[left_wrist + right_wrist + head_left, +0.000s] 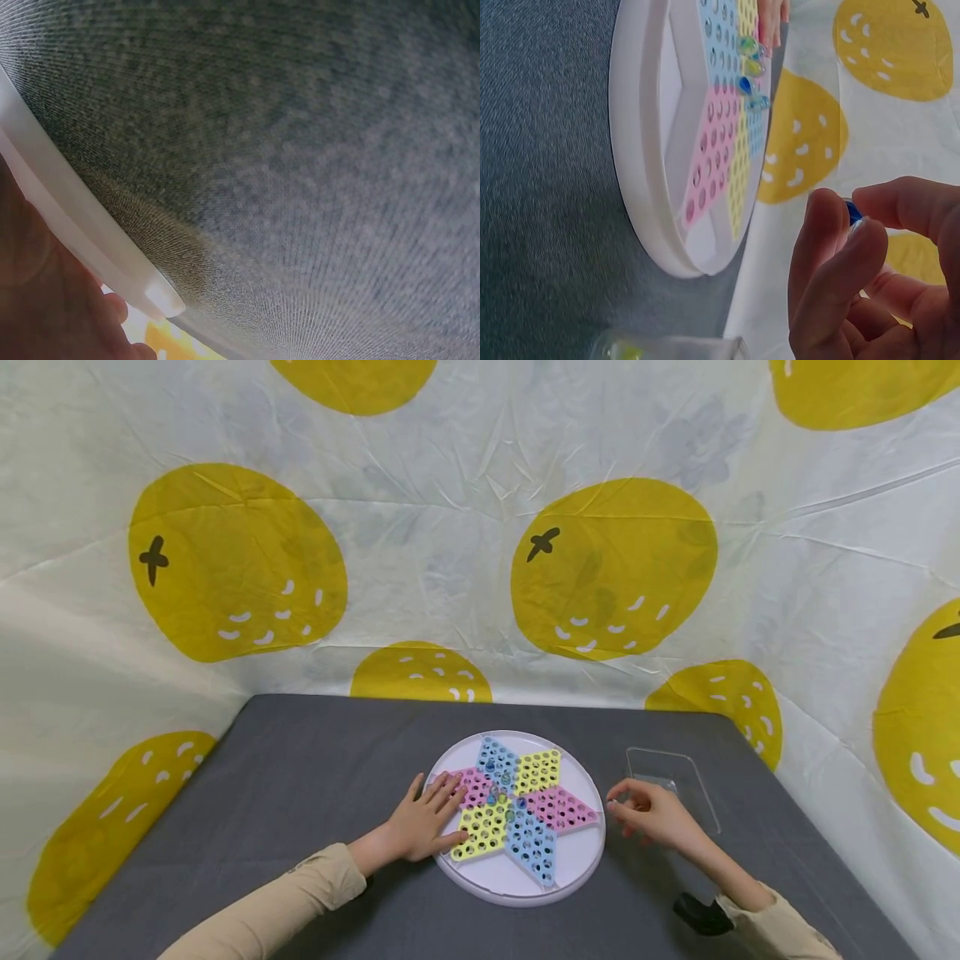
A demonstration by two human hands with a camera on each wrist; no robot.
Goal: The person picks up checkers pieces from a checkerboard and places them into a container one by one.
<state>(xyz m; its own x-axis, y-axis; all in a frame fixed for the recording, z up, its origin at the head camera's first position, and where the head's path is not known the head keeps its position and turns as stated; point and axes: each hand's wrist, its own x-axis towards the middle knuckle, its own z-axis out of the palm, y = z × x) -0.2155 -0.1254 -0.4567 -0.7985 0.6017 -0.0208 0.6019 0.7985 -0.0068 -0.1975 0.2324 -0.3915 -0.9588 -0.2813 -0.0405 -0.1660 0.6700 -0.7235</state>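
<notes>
Marble (853, 213) apparently beside board edge (636, 150)

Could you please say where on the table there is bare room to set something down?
The widest bare patch of the table lies between its left edge and the left hand. A narrower strip runs behind the game board. It is crowded between the board and the clear box, where the right hand pinches a marble.
</notes>
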